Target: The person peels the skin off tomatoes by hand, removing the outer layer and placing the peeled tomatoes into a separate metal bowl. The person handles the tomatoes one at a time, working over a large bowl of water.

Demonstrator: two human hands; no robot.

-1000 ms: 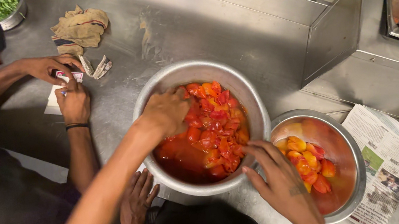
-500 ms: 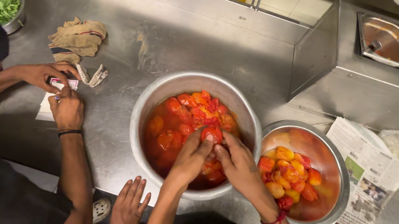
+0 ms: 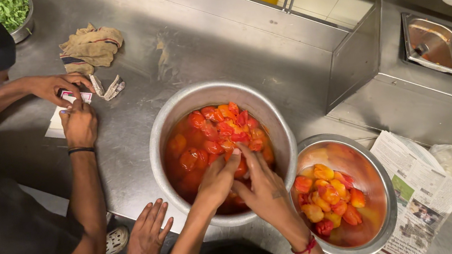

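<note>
Both your hands are in the large steel bowl [image 3: 178, 122] of red and orange peppers [image 3: 220, 128] standing in reddish water at the middle of the steel counter [image 3: 214, 46]. Your left hand [image 3: 217, 180] is curled, fingers bent over a red pepper at the near side of the bowl. Your right hand [image 3: 264, 189] meets it on the same piece, fingers part closed; how firm either grip is cannot be told, as the fingertips overlap.

Judgement on the work in hand: keep both hands low over the water so juice and drips fall into the bowl. Hold the piece between the fingertips of both hands rather than in a fist, so it does not slip. The smaller steel bowl [image 3: 378, 182], just right of the large one and touching its rim, holds peppers too; move across the joined rims, not over the newspaper [image 3: 417, 188].

Other hands are close. A co-worker's hands [image 3: 72, 101] press on a small card at the counter's left edge, and another hand [image 3: 146, 238] rests open at the near edge beside your left forearm. Keep your elbows clear of them.

Not verifiable: the pepper's underside, what lies beneath the water, and whether a stem is being pulled. The small bowl's near rim and a dish at the bottom right corner are cut off.
</note>
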